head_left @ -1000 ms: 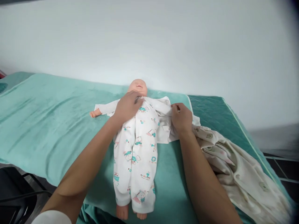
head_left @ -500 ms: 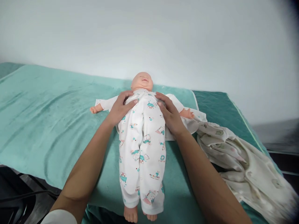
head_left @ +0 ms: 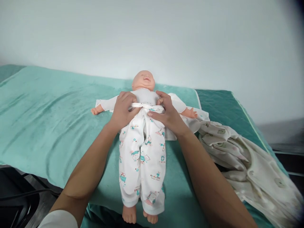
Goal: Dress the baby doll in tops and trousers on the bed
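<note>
Doll (head_left: 143, 76) lies on its back on a green sheet (head_left: 66, 104), head by the wall, bare feet towards the person. Trousers (head_left: 152, 152) are on the doll's legs, feet clear of both cuffs; the waistband (head_left: 155, 108) is bunched and rolled across the doll's middle, below its plain white chest.

Left hand (head_left: 124, 109): half closed at one side of the doll's waist, band bunched between thumb and curled fingers. Right hand (head_left: 167, 110): half closed at the doll's other side, band likewise between fingers and thumb, thumb lying flatter. Firmness of either hold cannot be told.

Loose white cloth (head_left: 171, 135) shows beside the doll's waist, under the right hand's wrist. A cream garment (head_left: 256, 167) lies beyond the doll's arm on that side, well apart from the trousers.

Handling, in this inspector's judgement: both holds should sit level across the doll, with equal tension at each side. The roll is best opened flat by the thumbs, the loose cloth kept out of the grip, and the doll's torso left unpressed.
</note>
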Available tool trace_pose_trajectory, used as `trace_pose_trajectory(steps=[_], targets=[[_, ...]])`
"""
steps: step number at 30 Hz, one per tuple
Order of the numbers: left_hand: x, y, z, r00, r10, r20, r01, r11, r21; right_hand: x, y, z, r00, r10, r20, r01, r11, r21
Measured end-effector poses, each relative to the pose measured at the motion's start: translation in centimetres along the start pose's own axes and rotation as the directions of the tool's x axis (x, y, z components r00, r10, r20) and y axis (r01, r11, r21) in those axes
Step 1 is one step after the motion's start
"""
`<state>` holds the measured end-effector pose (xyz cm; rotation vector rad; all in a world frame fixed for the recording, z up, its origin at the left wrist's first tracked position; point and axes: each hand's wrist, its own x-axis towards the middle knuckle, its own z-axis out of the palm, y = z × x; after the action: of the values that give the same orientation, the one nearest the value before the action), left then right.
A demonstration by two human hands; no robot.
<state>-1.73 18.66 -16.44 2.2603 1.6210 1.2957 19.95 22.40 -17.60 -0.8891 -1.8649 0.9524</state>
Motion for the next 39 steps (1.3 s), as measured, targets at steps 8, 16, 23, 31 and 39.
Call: trace_pose_trajectory(steps=[8,16,23,31,39], targets=[[-0.7,-1.7,0.7,0.972,0.185,-0.143,-0.166,0.977,0.135,-1.1,-0.5,0.0,0.982,-0.154,-0.106,0.148,0.987,-0.062],[-1.0,-2.0,0.4,0.991,0.000,-0.133,0.016,0.993,0.120,-4.4,-1.3,-1.1,0.980,-0.084,-0.179,0.112,0.983,0.148],[-1.1,-2.1,0.8,0.979,-0.111,-0.171,0.123,0.990,0.063,-7.5,-2.0,-1.9,0.984,0.174,0.042,-0.171,0.982,-0.074],[-2.0,-1.1,0.6,0.981,-0.021,-0.195,0.023,1.000,0.007,-6.9,-1.6,-1.5,0.983,0.160,0.093,-0.129,0.953,-0.275],[-9.3,2.2,-1.2,0.973,0.087,-0.216,-0.095,0.995,-0.031,-6.9,-0.9,-0.7,0.975,0.218,-0.044,-0.222,0.947,-0.230]])
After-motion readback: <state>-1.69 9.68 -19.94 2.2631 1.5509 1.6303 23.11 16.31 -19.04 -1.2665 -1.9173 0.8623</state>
